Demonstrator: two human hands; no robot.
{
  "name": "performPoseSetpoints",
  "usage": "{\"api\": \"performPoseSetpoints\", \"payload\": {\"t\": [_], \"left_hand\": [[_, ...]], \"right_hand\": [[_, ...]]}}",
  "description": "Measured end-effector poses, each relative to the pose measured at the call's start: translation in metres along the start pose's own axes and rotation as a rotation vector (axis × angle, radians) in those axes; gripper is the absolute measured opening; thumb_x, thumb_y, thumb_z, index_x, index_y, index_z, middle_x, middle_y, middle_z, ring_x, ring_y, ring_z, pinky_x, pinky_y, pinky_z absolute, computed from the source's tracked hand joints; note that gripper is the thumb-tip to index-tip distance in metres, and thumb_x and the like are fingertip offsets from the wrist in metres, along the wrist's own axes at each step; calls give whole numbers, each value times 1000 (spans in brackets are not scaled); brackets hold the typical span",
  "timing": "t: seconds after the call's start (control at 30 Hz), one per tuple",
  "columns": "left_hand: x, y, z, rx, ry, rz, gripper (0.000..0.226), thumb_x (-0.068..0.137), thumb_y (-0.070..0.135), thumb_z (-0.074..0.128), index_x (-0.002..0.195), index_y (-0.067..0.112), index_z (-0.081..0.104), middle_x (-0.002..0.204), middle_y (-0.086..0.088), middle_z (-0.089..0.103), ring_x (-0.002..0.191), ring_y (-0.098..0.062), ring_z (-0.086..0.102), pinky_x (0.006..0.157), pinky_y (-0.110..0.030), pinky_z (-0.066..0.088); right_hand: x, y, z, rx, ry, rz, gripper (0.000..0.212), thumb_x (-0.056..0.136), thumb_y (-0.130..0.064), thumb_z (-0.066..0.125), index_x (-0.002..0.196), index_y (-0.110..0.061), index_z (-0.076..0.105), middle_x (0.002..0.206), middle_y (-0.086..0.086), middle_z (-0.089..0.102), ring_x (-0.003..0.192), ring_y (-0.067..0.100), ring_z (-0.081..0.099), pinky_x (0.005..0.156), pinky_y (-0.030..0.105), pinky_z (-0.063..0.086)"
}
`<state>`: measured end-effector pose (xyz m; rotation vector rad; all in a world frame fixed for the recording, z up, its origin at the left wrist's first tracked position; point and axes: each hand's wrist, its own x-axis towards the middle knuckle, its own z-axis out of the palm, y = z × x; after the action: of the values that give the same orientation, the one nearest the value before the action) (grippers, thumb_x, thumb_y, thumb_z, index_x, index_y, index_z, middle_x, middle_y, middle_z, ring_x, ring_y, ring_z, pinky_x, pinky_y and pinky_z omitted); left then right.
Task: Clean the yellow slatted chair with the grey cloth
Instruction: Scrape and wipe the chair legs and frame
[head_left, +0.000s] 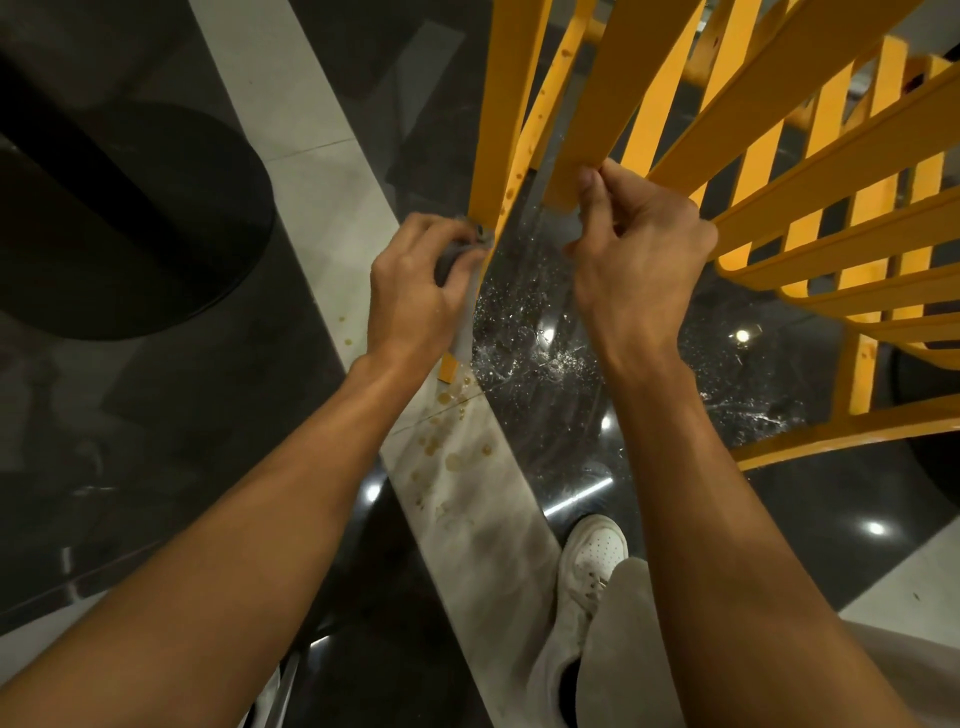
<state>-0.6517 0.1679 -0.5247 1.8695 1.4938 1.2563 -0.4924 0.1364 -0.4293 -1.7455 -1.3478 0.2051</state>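
1. Across the upper right of the frame: the yellow slatted chair (727, 130), tipped at an angle, fanning its slats down toward the centre.
2. Just left of centre: the left hand (415, 291), curled tight around the grey cloth (451, 260) and pressing it against the lower end of the leftmost yellow bar (only a small bunch of cloth visible between thumb and fingers).
3. Just right of centre: the right hand (639, 260), thumb and bent fingers clamped on the end of a neighbouring slat.
4. Beneath both hands: glossy dark floor (545, 332) flecked with pale specks, crossed by a pale strip (322, 197) from upper left to lower centre, spotted with yellowish drops (447, 447).
5. Lower centre: a white shoe (592, 561) at the edge of that strip.
6. Upper left: a dark rounded shape (130, 218), too dim to identify.
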Motion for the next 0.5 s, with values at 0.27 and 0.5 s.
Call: {"api": "performPoseSetpoints", "payload": {"t": [0.27, 0.5], "left_hand": [[2, -11, -1, -44, 2, -47, 25, 97, 32, 76, 114, 14, 78, 107, 4, 79, 98, -7, 74, 87, -34, 63], [6, -24, -5, 44, -88, -63, 26, 95, 43, 75, 99, 18, 81, 94, 7, 78, 85, -9, 71, 77, -41, 61]], "right_hand": [[-1, 3, 1, 12, 3, 20, 26, 107, -32, 58, 118, -21, 79, 66, -20, 62, 52, 8, 58, 46, 17, 41], [-2, 5, 2, 39, 9, 34, 25, 108, -31, 58, 112, -20, 80, 64, -19, 60, 51, 5, 54, 45, 16, 37]]}}
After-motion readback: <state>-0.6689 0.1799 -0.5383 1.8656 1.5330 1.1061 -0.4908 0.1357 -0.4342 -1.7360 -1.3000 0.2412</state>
